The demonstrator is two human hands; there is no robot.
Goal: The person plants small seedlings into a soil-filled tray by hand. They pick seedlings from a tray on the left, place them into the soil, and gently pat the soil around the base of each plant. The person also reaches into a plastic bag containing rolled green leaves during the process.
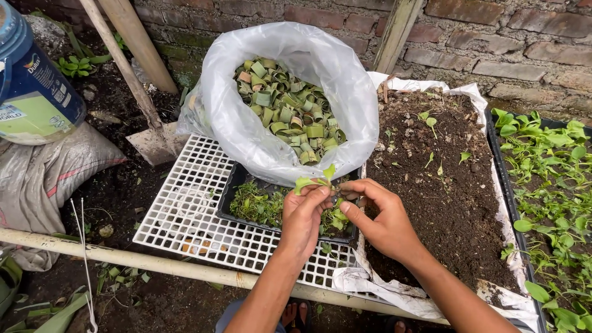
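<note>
Left hand [303, 217] pinching seedling [316, 179], right hand [381, 217] beside, white bag [246, 117] behind

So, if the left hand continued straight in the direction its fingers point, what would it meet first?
Probably the white plastic bag of rolled leaf strips. The left hand, pinching a small seedling, points up and away over the black tray. Depth is unclear.

Bulging plastic bag [246, 117] close behind the black seedling tray [231, 188]; open white grid [179, 209] leftward.
</note>
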